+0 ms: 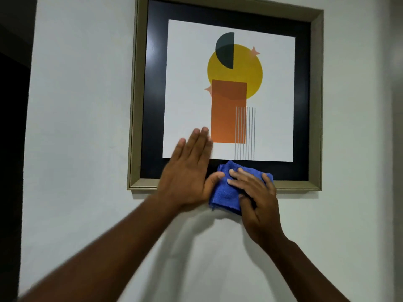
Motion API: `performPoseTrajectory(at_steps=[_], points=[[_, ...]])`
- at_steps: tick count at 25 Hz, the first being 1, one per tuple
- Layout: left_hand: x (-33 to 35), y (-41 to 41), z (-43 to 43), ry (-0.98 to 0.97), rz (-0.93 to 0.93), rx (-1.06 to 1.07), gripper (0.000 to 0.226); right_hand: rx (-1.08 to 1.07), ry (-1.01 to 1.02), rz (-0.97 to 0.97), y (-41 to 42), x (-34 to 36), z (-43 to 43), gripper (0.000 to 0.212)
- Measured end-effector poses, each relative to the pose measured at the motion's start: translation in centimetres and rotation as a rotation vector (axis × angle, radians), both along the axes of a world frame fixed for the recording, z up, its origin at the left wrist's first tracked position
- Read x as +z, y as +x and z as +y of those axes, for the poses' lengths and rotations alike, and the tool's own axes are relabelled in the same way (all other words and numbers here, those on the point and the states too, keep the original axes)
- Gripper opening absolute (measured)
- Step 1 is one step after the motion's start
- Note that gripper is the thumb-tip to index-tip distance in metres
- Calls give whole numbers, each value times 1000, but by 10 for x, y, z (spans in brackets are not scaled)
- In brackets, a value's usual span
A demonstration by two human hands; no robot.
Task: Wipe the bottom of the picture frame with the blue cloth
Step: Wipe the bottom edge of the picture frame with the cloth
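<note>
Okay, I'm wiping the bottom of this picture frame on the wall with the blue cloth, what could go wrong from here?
The picture frame hangs on the wall, so pushing sideways with the blue cloth could tilt it or knock it loose. Your left hand lies flat on the glass and may leave smudges. Your right hand presses the cloth over the bottom edge and onto the wall, so dust may smear there.

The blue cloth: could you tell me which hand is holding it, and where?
The right hand presses the blue cloth against the picture frame, fingers spread over its right half. The left hand lies flat, only its thumb touching the cloth's left edge.
</note>
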State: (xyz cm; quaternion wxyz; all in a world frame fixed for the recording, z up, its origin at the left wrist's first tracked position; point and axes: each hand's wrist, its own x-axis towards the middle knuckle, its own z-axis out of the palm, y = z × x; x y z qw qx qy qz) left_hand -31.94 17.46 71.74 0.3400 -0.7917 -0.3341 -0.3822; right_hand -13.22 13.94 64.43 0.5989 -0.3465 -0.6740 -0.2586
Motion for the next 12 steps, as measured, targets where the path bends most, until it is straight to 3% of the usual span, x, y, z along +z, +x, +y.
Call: performPoseTrajectory(at_steps=[4, 8, 12], points=[[-62, 42, -19, -115, -307, 26, 78, 65, -14, 98, 5, 5, -9, 36], [-74, 70, -30, -120, -485, 98, 67, -159, 64, 173, 5, -6, -15, 54], [-72, 85, -38, -104, -619, -168, 37, -118, 8, 410, 17, -6, -24, 81]])
